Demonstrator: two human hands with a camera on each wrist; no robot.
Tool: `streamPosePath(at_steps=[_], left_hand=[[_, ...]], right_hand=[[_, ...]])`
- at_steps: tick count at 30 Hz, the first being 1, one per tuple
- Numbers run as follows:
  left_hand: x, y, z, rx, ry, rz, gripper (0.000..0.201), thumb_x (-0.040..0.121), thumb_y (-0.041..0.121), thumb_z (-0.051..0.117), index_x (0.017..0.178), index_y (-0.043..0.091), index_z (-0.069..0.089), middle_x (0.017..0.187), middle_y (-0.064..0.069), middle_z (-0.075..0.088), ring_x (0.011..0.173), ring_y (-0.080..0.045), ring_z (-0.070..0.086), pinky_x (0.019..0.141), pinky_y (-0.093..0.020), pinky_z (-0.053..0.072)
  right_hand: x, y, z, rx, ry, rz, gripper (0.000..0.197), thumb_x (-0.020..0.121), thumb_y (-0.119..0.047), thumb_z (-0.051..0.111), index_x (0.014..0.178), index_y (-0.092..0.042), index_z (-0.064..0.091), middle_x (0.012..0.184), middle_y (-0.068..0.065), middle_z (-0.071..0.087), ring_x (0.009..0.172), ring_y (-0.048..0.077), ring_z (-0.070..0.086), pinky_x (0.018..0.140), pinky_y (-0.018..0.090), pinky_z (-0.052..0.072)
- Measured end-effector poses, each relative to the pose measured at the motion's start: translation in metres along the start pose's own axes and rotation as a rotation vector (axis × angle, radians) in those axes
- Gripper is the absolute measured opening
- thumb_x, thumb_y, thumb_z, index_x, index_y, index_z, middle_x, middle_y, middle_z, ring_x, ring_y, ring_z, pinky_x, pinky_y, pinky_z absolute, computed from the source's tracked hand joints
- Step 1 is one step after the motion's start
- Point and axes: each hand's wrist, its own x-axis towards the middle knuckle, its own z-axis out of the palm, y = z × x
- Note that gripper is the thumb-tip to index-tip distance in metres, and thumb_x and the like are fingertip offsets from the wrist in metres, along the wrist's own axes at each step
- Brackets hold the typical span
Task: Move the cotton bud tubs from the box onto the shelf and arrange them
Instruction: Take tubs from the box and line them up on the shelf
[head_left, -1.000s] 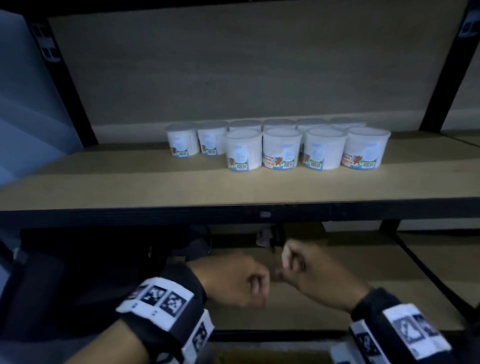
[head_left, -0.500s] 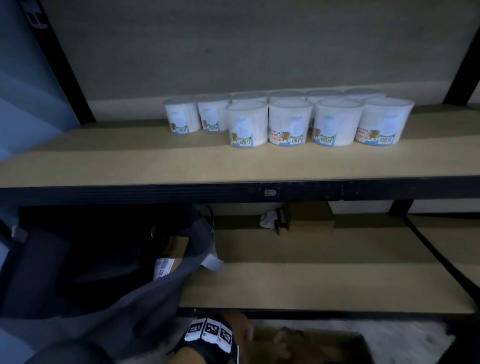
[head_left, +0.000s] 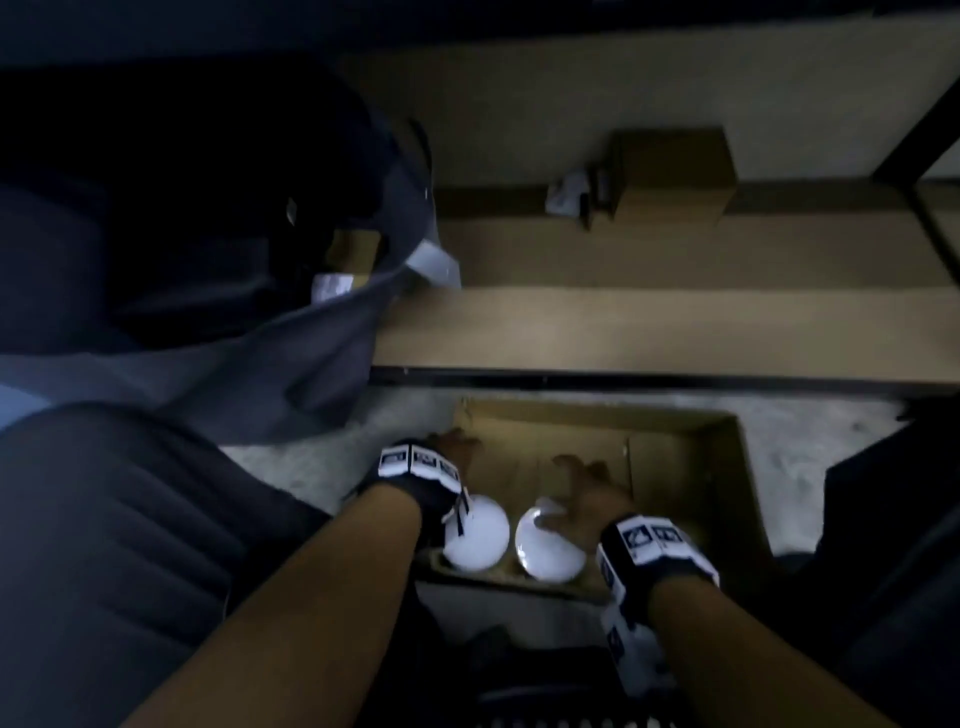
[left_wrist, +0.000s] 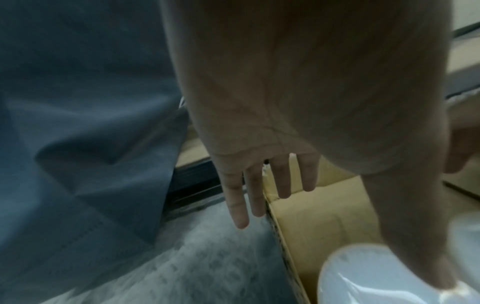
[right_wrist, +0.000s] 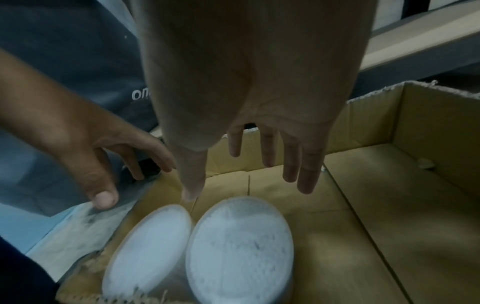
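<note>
Below the lower shelf (head_left: 649, 332), at 6 o'clock in the head view: one cardboard box (head_left: 737, 483) on the floor, open-topped.

Contents: two white cotton bud tubs, upright, lids up, side by side and nearly touching in the near-left corner. Left tub (head_left: 477, 540); right tub (head_left: 548, 551). Rest of box floor bare.

Left hand (head_left: 452, 452): released grip, fingers straight over the left wall of the box at 10 o'clock from the left tub; holds nothing.

Right hand (head_left: 584, 493): released grip, fingers spread just above the right tub at its 12 o'clock side; contact cannot be told.

Step in hand, by judgement: reaching in for the last two tubs.

Next move calls for: each hand closing round one tub from above, a straight lift clear of the box walls, then carriage up to the shelf.

Also present: grey cloth (head_left: 291, 374) at 9 o'clock.
</note>
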Motion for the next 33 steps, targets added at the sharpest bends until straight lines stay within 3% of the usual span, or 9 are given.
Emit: streamPosePath(at_steps=[2,5,13,20,24,26,28,31,33], left_hand=[[-0.003,-0.001,0.005,0.04,-0.075,0.006,0.086,0.085,0.039,0.071,0.156,0.026,0.024,0.161,-0.004,0.026,0.141,-0.029,0.038,0.112,-0.043,0.037],[-0.001,0.002,0.017,0.061,-0.11,0.028,0.095,0.074,0.048,0.076,0.153,0.029,0.026,0.156,-0.002,0.031,0.14,-0.03,0.034,0.108,-0.049,0.04],[-0.006,0.022,0.055,0.179,0.107,0.099,0.073,0.074,0.05,0.071,0.138,0.025,0.044,0.137,-0.001,0.047,0.125,-0.029,0.043,0.101,-0.036,0.039],[-0.004,0.027,0.06,0.147,0.122,0.095,0.077,0.079,0.048,0.067,0.144,0.023,0.035,0.136,-0.006,0.048,0.12,-0.031,0.048,0.1,-0.04,0.042],[-0.002,0.032,0.065,0.113,0.151,0.074,0.073,0.082,0.041,0.063,0.146,0.023,0.034,0.134,-0.008,0.05,0.116,-0.031,0.051,0.1,-0.041,0.042],[0.0,0.035,0.07,0.098,0.147,0.049,0.07,0.088,0.041,0.057,0.151,0.024,0.029,0.141,-0.008,0.047,0.123,-0.031,0.049,0.106,-0.042,0.038],[0.002,0.037,0.074,0.063,0.121,0.01,0.066,0.094,0.039,0.049,0.154,0.024,0.025,0.149,-0.007,0.041,0.131,-0.03,0.044,0.111,-0.045,0.034],[0.005,0.037,0.073,0.126,0.106,0.029,0.067,0.091,0.041,0.052,0.15,0.022,0.029,0.146,-0.01,0.043,0.128,-0.032,0.046,0.11,-0.047,0.036],[0.007,0.036,0.073,0.176,0.109,0.033,0.066,0.091,0.043,0.053,0.149,0.021,0.03,0.146,-0.011,0.042,0.128,-0.033,0.044,0.11,-0.048,0.034]], right_hand=[[0.002,-0.002,0.006,0.032,-0.026,0.01,0.089,0.069,-0.058,0.072,0.144,-0.035,0.029,0.132,0.011,0.039,0.111,0.038,0.055,0.094,0.042,0.048],[0.006,-0.003,0.015,0.015,-0.108,0.033,0.093,0.064,-0.06,0.075,0.142,-0.035,0.03,0.132,0.01,0.037,0.113,0.041,0.052,0.095,0.046,0.048],[0.015,-0.003,0.028,-0.053,-0.169,0.089,0.09,0.057,-0.058,0.079,0.132,-0.031,0.037,0.128,0.008,0.037,0.115,0.037,0.051,0.095,0.045,0.047],[0.019,-0.02,0.05,-0.162,-0.051,0.183,0.084,0.066,-0.042,0.075,0.137,-0.021,0.035,0.133,0.011,0.036,0.114,0.036,0.049,0.093,0.041,0.042],[0.021,-0.021,0.058,-0.13,-0.019,0.18,0.082,0.068,-0.048,0.06,0.14,-0.021,0.032,0.135,0.012,0.037,0.112,0.037,0.05,0.088,0.041,0.043],[0.024,-0.016,0.054,-0.132,-0.025,0.166,0.085,0.073,-0.052,0.058,0.145,-0.018,0.029,0.139,0.015,0.032,0.12,0.038,0.046,0.094,0.043,0.041],[0.025,-0.014,0.047,-0.127,-0.175,0.134,0.094,0.078,-0.047,0.069,0.151,-0.016,0.018,0.15,0.019,0.019,0.135,0.037,0.032,0.105,0.045,0.034],[0.023,-0.021,0.056,-0.094,-0.052,0.185,0.076,0.077,-0.045,0.06,0.138,-0.022,0.023,0.141,0.015,0.031,0.121,0.038,0.043,0.089,0.045,0.04],[0.022,-0.026,0.056,-0.09,-0.015,0.22,0.071,0.077,-0.044,0.054,0.137,-0.022,0.022,0.139,0.013,0.03,0.118,0.038,0.042,0.089,0.046,0.04]])
